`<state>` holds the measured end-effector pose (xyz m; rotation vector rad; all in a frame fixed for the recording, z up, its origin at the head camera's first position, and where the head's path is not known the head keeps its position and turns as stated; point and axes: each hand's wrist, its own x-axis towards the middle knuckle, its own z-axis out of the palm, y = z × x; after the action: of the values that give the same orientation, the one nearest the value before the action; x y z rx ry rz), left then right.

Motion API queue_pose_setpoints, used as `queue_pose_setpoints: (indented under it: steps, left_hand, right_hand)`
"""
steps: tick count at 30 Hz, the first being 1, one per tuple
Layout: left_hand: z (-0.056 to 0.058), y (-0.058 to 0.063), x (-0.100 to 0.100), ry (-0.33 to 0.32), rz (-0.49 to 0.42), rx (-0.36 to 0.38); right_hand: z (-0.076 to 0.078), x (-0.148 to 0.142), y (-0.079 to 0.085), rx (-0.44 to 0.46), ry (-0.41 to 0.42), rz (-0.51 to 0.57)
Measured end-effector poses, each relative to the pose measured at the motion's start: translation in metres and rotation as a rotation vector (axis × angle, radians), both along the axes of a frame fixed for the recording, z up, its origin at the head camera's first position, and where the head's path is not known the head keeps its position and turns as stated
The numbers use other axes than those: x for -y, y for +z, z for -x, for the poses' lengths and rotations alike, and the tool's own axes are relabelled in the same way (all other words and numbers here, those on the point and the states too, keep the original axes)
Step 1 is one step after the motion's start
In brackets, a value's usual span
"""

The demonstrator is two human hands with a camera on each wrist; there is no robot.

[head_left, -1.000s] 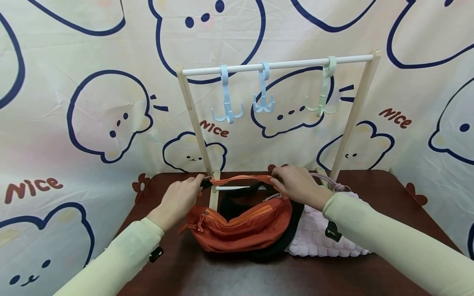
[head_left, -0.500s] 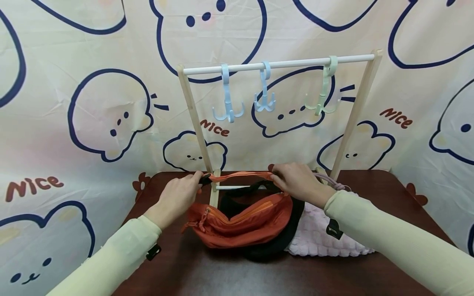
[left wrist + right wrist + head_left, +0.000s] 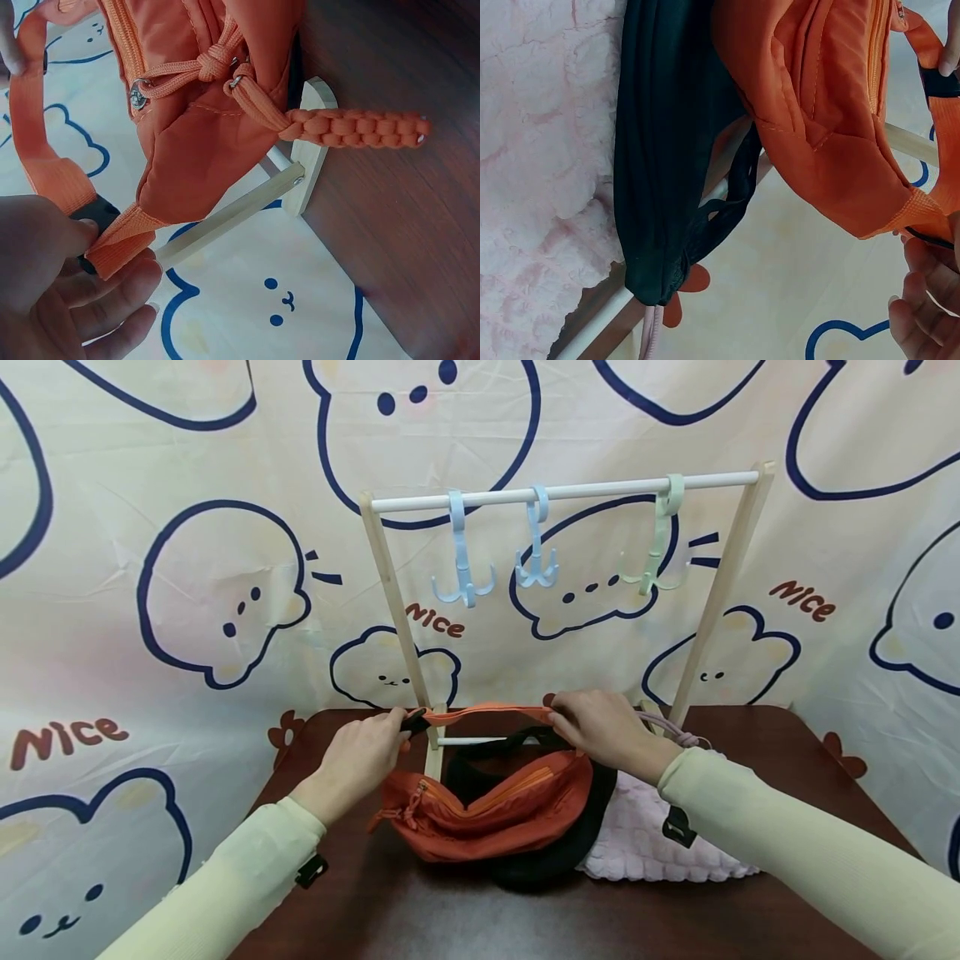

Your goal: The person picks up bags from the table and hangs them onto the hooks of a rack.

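Now L hand [image 3: 354,768] pinches the orange strap [image 3: 487,710] at its black buckle [image 3: 101,212]; the orange bag [image 3: 495,831] hangs below, a bit higher vs. 1 s ago, prob. just a slight lift; R hand [image 3: 611,731] grips strap's other end, black bag [image 3: 667,135] & pink bag [image 3: 637,835] rightward.
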<state>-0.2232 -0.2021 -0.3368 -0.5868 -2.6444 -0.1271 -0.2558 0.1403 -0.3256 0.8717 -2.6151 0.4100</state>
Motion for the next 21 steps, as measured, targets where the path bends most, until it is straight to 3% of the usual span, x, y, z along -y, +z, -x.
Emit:
queue_pose_setpoints:
  steps: [8, 21]
  left_hand:
    - [-0.0018, 0.0040, -0.0014, 0.030, -0.025, 0.043]
    - [-0.0022, 0.0091, -0.0018, 0.028, -0.052, 0.045]
  right_hand:
    - [-0.0001, 0.0002, 0.0015, -0.017, 0.000, 0.024]
    - [-0.0021, 0.0015, 0.0052, -0.045, 0.016, 0.059]
